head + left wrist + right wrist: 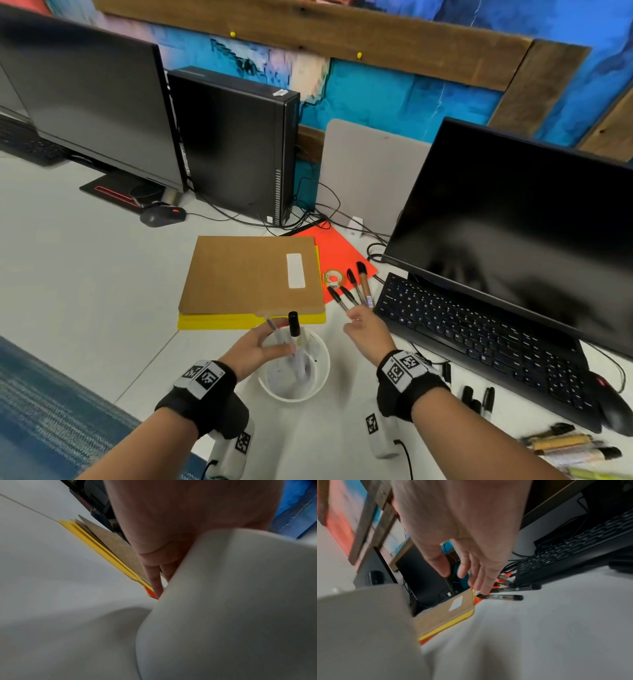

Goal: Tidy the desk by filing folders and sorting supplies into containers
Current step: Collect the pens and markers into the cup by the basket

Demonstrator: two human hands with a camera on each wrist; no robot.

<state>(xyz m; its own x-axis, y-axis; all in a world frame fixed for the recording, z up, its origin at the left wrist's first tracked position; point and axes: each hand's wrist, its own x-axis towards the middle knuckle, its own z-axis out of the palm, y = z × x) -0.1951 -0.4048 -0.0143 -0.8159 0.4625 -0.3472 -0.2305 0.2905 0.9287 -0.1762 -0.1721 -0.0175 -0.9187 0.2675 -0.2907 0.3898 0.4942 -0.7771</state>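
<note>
A white cup (310,383) stands on the desk in front of me with a black-capped marker (294,327) and a clear pen (276,331) upright in it. My left hand (265,342) grips the cup's left side; in the left wrist view its fingers (157,584) curl round the cup wall (231,601). My right hand (356,320) is open, its fingers straight and reaching over several black pens (347,295) that lie on an orange folder (337,255). In the right wrist view the fingertips (482,586) hover just above one pen (503,597). A brown folder (251,274) lies on a yellow one (250,321).
A roll of tape (334,278) lies beside the pens. A black keyboard (479,342) and monitor (513,233) fill the right side. Loose markers (479,399) and highlighters (568,447) lie at the near right. A computer tower (236,144) and cables stand behind the folders.
</note>
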